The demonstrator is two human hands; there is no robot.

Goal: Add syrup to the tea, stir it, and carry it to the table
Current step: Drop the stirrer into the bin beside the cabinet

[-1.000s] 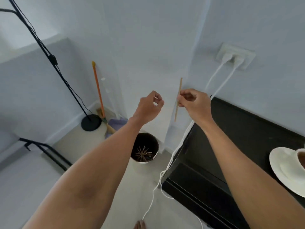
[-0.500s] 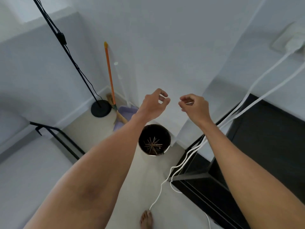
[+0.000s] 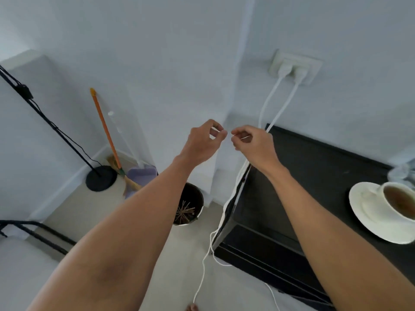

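A white cup of brown tea [image 3: 398,202] stands on a white saucer [image 3: 368,217] at the right edge of the black counter [image 3: 314,167]. Both my hands are raised side by side over the floor, left of the counter and above a dark bin [image 3: 190,202]. My right hand [image 3: 253,145] pinches a thin pale sliver [image 3: 244,138] between thumb and fingers. My left hand [image 3: 205,142] has thumb and forefinger curled almost together; whether it holds anything is unclear. No syrup is in view.
The bin holds several wooden sticks. Two white cables [image 3: 272,108] run from a wall socket [image 3: 294,67] down the counter's left side to the floor. A broom with an orange handle [image 3: 104,129], a purple dustpan [image 3: 141,176] and a black lamp stand [image 3: 101,178] occupy the corner.
The long wooden stick upright in my right hand a second ago is gone; only a thin sliver shows there. The view swung left and back, and the teacup is in sight again.
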